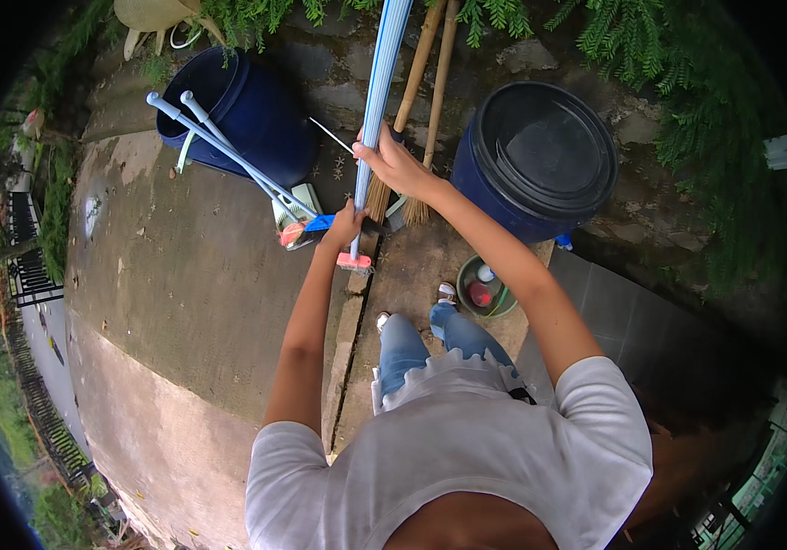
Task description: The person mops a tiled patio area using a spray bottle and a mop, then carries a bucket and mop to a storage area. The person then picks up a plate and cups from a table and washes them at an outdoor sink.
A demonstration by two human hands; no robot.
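Observation:
My right hand (pixel 391 165) is closed round a long pale blue-and-white striped pole (pixel 384 60) that runs up out of view. Lower on it, my left hand (pixel 347 223) grips the pole above a red head (pixel 355 261). Two light blue handles (pixel 214 136) slant against a blue barrel (pixel 265 128), their lower ends by a pale green dustpan (pixel 296 202), a blue piece (pixel 318 223) and a red-orange item (pixel 288 236). Behind the striped pole stand bamboo-handled brooms (pixel 439 101) with straw bristles.
A lidded blue barrel (pixel 494 183) stands right. Near my feet sits a round tub (pixel 494 302) holding small items. A stone wall (pixel 329 64) with hanging greenery borders the back. The concrete ground (pixel 173 275) has a long groove; dark tiles (pixel 595 312) lie right, a railing far left.

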